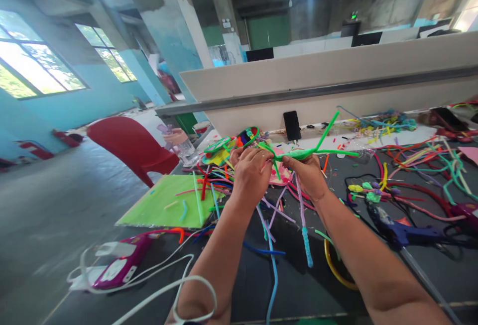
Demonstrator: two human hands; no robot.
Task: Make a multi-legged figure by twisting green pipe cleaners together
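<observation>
A bright green pipe-cleaner shape (304, 154) with forked ends is held up above the cluttered table. My left hand (252, 170) pinches its left end, where short green tips stick out. Closed on its middle is my right hand (308, 173), with the fork pointing up and right beyond it. A lilac and blue twisted stem (303, 220) hangs or lies just below my right hand; whether the hand touches it is unclear. Pink, purple and blue pipe cleaners lie beneath both hands.
A green sheet (164, 200) and a purple power strip (121, 265) with white cables lie left. A clear bottle (182, 148) stands behind. At right are a blue glue gun (414, 233) and tangled pipe cleaners. A black phone (292, 126) leans on the divider; a red chair (130, 143) stands left.
</observation>
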